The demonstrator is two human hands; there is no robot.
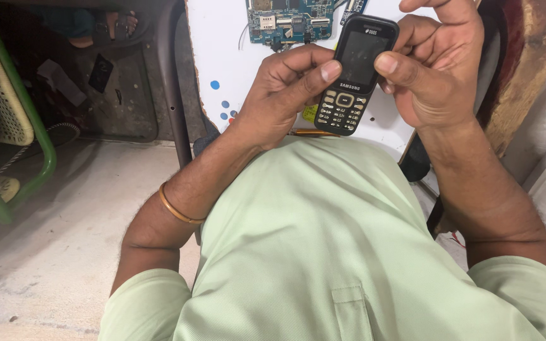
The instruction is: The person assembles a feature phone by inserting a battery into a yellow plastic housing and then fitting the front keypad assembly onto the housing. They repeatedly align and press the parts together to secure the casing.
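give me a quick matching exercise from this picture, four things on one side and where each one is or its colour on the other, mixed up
Things:
1. keypad phone
2. circuit board
3. bangle
4. chair frame

Places or colours:
A. green, at the far left edge
B. on the left wrist
C. held between both hands, screen dark
D. lying on the white table, beyond the hands

Pairs: 1-C, 2-D, 3-B, 4-A

The left hand and right hand both grip the phone with their thumbs on its front.
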